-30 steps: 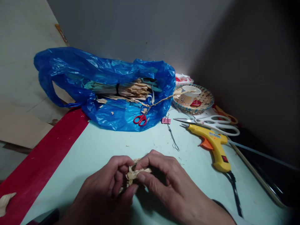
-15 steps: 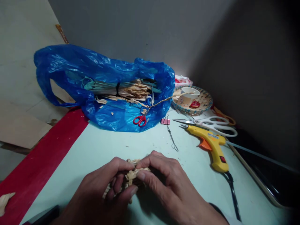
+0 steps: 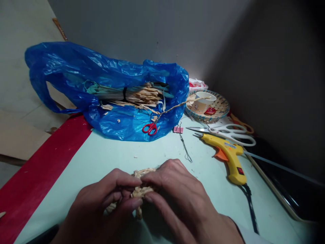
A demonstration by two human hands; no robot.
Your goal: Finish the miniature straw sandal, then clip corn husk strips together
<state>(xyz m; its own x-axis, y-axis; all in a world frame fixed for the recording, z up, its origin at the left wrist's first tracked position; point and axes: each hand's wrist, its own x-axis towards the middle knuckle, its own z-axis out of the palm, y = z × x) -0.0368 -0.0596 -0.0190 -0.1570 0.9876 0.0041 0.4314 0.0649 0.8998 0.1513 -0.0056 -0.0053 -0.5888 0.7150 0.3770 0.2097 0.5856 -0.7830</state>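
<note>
Between my two hands, low in the middle of the view, is a small piece of braided tan plant fibre (image 3: 141, 192). My left hand (image 3: 101, 200) pinches its left side, thumb below and forefinger above. From the right, my right hand (image 3: 182, 196) grips the piece with its thumb and fingertips. The fingers cover much of the braid, so its full shape is hidden. A short twisted end hangs below the left thumb, and another part shows behind the left fingers.
Beyond my hands lies a blue plastic bag (image 3: 114, 125) with a bundle of dried strips (image 3: 142, 94) and red scissors (image 3: 149, 128). On the right are a yellow glue gun (image 3: 228, 156), white scissors (image 3: 228, 130), a pink binder clip (image 3: 178, 129) and a woven basket (image 3: 222, 106) holding a paper cup (image 3: 201, 104).
The braided piece has turned a little between my fingers, and my right fingers have shifted along it. The whole view has moved slightly.
</note>
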